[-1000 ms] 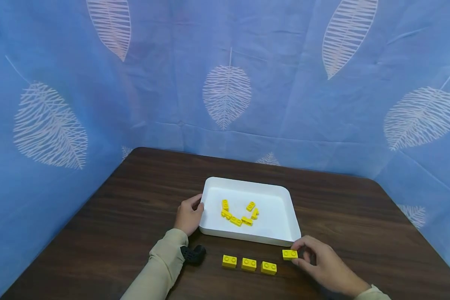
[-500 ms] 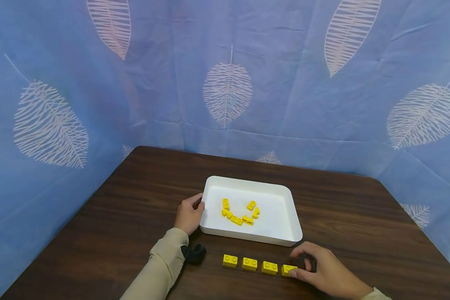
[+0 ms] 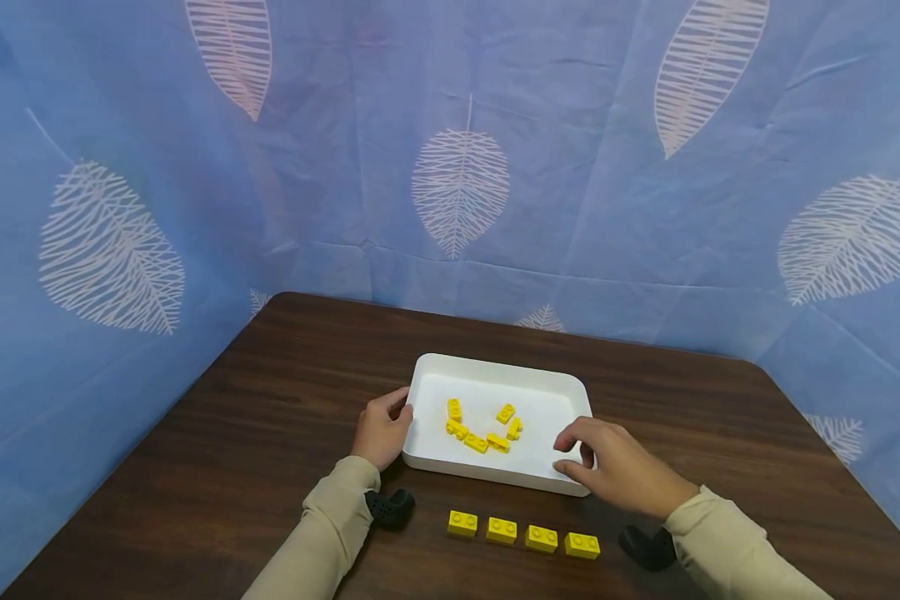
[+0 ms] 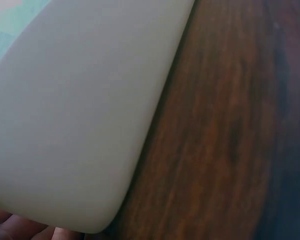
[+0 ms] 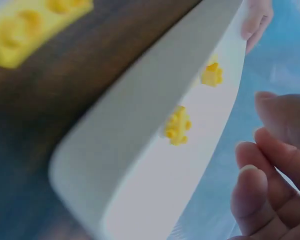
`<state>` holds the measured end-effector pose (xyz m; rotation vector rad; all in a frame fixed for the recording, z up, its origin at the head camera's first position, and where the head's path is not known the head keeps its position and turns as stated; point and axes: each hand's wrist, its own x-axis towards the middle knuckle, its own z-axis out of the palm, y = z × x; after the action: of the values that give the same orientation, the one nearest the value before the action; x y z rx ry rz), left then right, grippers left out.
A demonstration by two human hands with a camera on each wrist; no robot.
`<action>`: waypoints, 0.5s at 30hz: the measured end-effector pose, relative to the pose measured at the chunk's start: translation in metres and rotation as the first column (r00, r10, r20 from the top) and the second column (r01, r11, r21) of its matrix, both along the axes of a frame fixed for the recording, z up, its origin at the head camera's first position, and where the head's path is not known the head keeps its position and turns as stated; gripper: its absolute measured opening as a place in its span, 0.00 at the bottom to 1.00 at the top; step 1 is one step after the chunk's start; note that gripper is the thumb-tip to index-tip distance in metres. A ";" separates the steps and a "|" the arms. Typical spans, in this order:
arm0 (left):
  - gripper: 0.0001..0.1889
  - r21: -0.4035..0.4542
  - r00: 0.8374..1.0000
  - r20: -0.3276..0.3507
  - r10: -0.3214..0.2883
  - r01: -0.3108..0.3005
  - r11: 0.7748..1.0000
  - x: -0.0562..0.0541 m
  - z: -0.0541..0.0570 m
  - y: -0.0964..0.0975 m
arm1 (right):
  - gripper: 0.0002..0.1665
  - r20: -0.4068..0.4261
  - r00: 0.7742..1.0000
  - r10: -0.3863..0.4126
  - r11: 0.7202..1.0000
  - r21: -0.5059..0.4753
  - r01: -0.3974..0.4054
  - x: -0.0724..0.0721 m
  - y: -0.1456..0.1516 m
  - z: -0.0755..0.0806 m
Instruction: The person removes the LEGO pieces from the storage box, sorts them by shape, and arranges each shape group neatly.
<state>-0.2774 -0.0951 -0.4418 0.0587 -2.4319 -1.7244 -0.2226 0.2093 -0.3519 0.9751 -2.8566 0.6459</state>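
Note:
My left hand holds the left end of a white tray, its thumb and forefinger against the wall. Part of its grip is hidden; the left wrist view shows only bits of fingers by the tray wall. Above the tray's right end hovers my right hand, thumb and fingers apart and holding nothing. Inside the tray lie several small yellow toy bricks, well left of this hand. In front of the tray several yellow two-stud bricks stand in a spaced row, the rightmost brick below my right hand.
Dark wooden table lies under everything, with a blue leaf-patterned cloth hanging behind and at the sides. Black straps sit on both wrists, the left strap near the tray's front left corner.
My right hand set its yellow brick down at the right end of the row and let go. It then moved up and left over the tray. The left hand stayed on the tray.

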 end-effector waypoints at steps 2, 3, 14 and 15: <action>0.20 0.006 1.000 -0.002 -0.001 0.001 1.000 0.000 0.000 0.000 | 0.08 -0.005 1.000 0.001 0.999 0.032 -0.001 -0.008 -0.008 0.004; 0.20 0.005 1.000 -0.010 -0.004 0.004 1.000 0.000 0.000 -0.001 | 0.08 -0.009 1.000 0.004 0.999 0.046 -0.003 -0.012 -0.011 0.006; 0.19 0.010 1.000 -0.020 -0.011 0.011 1.000 -0.004 -0.002 -0.003 | 0.09 0.017 1.000 -0.005 0.989 0.148 0.003 -0.050 -0.038 0.012; 0.19 0.010 1.000 -0.021 -0.012 0.012 1.000 -0.004 -0.002 -0.003 | 0.09 0.025 1.000 -0.005 0.988 0.153 0.001 -0.053 -0.040 0.012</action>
<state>-0.2812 -0.0981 -0.4433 0.0268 -2.4136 -1.7338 -0.2757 0.1693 -0.3401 0.9878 -2.9661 0.4466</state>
